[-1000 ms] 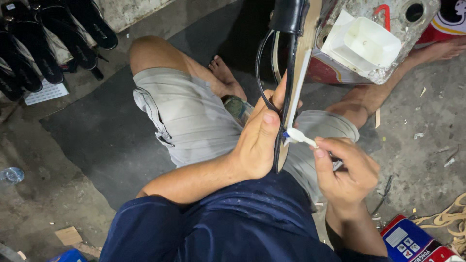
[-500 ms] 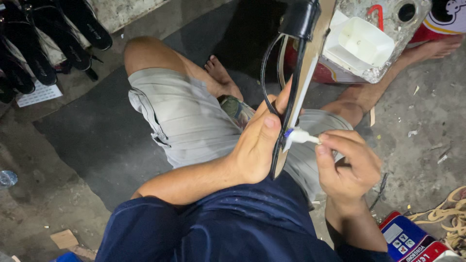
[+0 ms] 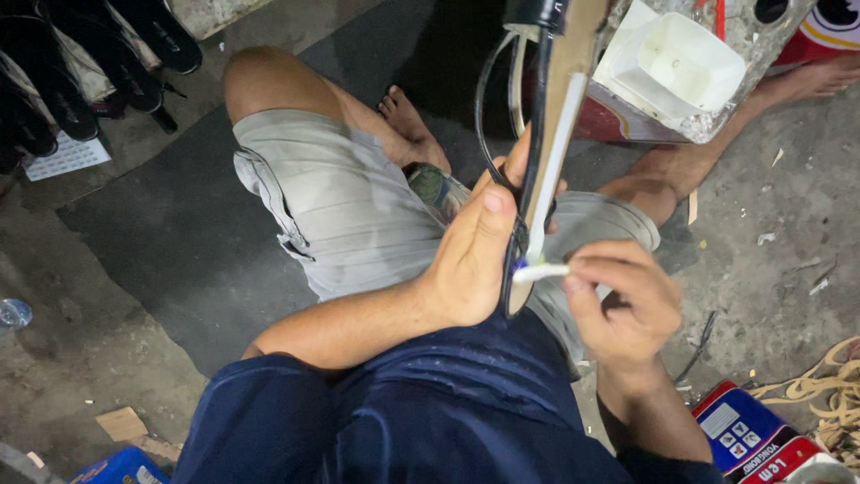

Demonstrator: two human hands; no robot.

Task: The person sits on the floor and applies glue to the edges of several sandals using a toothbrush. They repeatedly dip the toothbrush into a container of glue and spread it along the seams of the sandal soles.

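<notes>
Head view shows us, at far left, black shoes (image 3: 81, 63) lined up along the wall, a white printed sheet (image 3: 67, 157) beneath them, and a clear bottle (image 3: 13, 314) at the edge of the concrete floor (image 3: 98, 367). A scrap of cardboard (image 3: 121, 423) lies lower down, near a blue box (image 3: 121, 468). We see a dark mat (image 3: 170, 224) under the seated person, whose grey shorts (image 3: 340, 215) cover folded legs.

In the middle, our left hand (image 3: 475, 255) wraps around a sandal sole (image 3: 551, 134) held on edge, thumb pressed flat on its side and fingers curled behind; a black strap (image 3: 488, 99) loops off it. The sole stands nearly upright above the lap, its lower end between both hands.

Just to the right, our right hand (image 3: 623, 300) pinches a small white glue tube (image 3: 542, 271) between thumb and fingertips, nozzle touching the sole's edge, where a pale strip runs upward.

Farther right, a white plastic container (image 3: 672, 67) sits in a dusty holder, a red and blue carton (image 3: 757, 439) lies by the knee, and tan rope (image 3: 824, 394) is coiled at the far edge.
</notes>
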